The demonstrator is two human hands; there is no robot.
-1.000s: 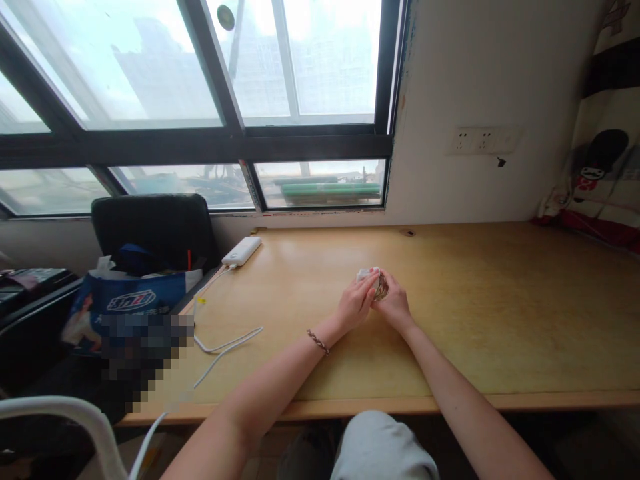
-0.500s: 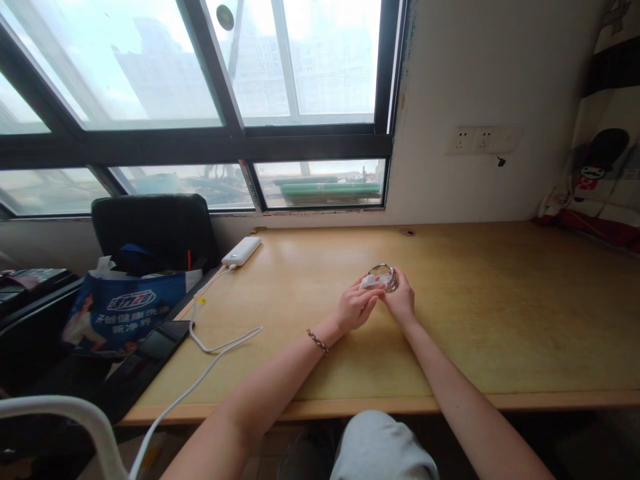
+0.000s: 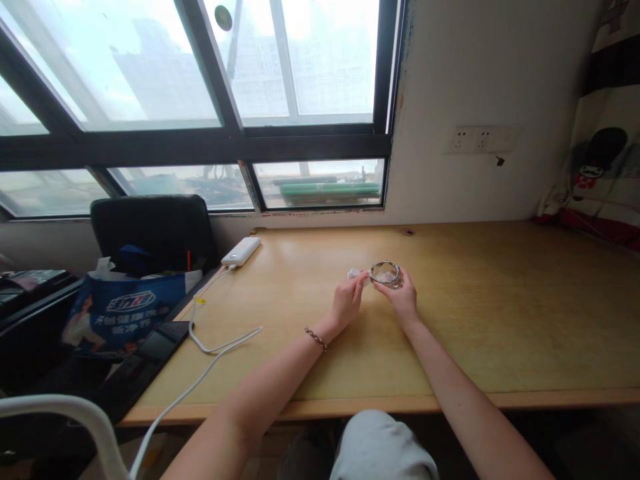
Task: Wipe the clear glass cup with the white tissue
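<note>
- The left hand [image 3: 347, 301] has its fingertips pinching a crumpled white tissue [image 3: 354, 273], which pokes out on the far side of the fingers.
- The right hand [image 3: 403, 297] has its grip curled around the side of a clear glass [image 3: 386, 275], thumb on the near side.
- The glass is between the two hands over the middle of the worktop [image 3: 500, 313], its round mouth facing up; I can't tell whether its base touches the surface.
- Half a second ago the tissue and the left fingers lay across the glass; now they sit just left of its rim, and the mouth shows whole. I can't tell if those fingertips still touch it.
- A second ago the hands were closer together, hiding most of the glass.
- A braided bracelet [image 3: 316, 339] circles the left wrist.
- Further left, a white power bank [image 3: 241, 251] lies near the worktop's far left corner, a white cable [image 3: 220, 351] running from it, both as before.
- Beyond the left edge, a blue printed bag [image 3: 133, 303] stands before a black chair [image 3: 153, 227], unmoved.
</note>
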